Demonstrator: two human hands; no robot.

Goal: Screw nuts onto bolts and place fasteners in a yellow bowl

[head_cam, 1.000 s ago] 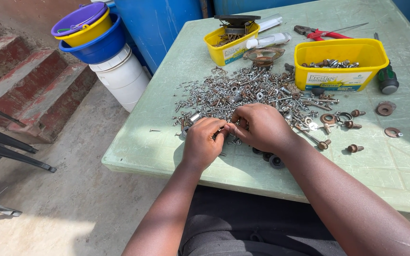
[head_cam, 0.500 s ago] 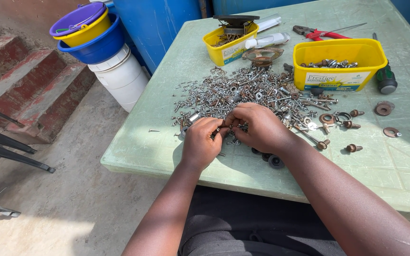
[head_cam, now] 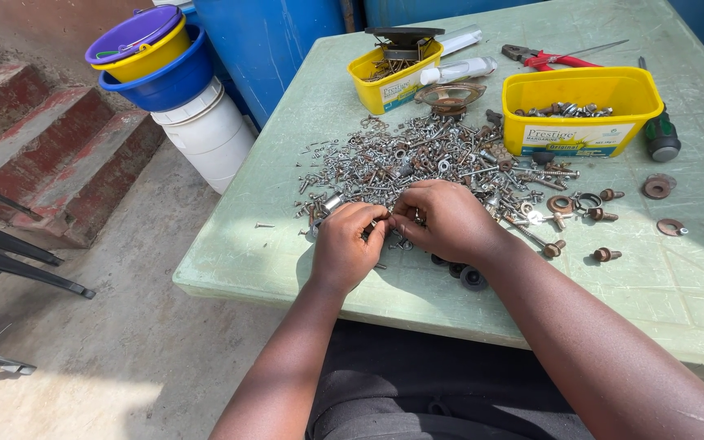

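Note:
A wide heap of screws, nuts and washers (head_cam: 425, 159) lies on a pale green table (head_cam: 287, 244). My left hand (head_cam: 344, 248) and my right hand (head_cam: 442, 220) meet at the heap's near edge, fingertips pinched together over small metal pieces. What sits between the fingers is too small to make out. A few dark round washers (head_cam: 466, 275) lie just under my right wrist.
A large yellow tub (head_cam: 584, 110) of bolts and a smaller yellow tub (head_cam: 393, 77) stand behind the heap. Red pliers (head_cam: 547, 57), a green-handled screwdriver (head_cam: 660, 134) and rusty bolts (head_cam: 605, 216) lie to the right. Stacked buckets (head_cam: 165, 73), brick steps (head_cam: 59, 155) and chair legs (head_cam: 10, 261) are to the left.
Both hands stay at the heap's near edge; the fingertips have shifted slightly while working small pieces. Nothing else has moved.

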